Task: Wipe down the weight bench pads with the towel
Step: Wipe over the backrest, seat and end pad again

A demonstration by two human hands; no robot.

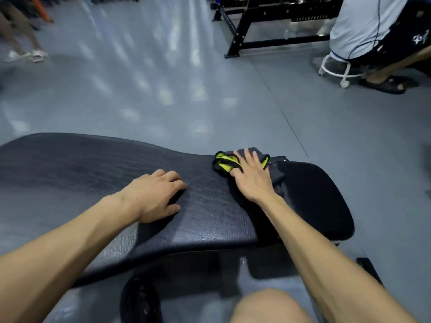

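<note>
Item 1, towel (224,164): dark cloth with a yellow-green lining, bunched and partly folded. It lies under your right hand (253,177), at the far edge of the long pad (93,164), just where that pad meets the shorter seat pad (321,194). Your right grip is flat, fingers straight and spread across the cloth; it presses, it does not clutch. Judged purpose: a flat palm spreads pressure over the cloth so that more of it meets the vinyl on each pass.

Item 2, left hand (155,194): it rests on the long pad to the left of the towel grip and nearer you, fingers loosely bent, holding nothing. Judged purpose: it braces you, and perhaps steadies the worktop, while the other arm reaches.

Item 3, pads: black textured vinyl, the long pad running away to the left of both grips, the seat pad to the right of the towel grip. The towel sits at their junction, so either could take the following stroke.

Item 4, surroundings: grey floor (163,89) beyond the grips; far right, a seated person on a white wheeled stool (335,71); a black equipment frame (242,26) beside them.
</note>
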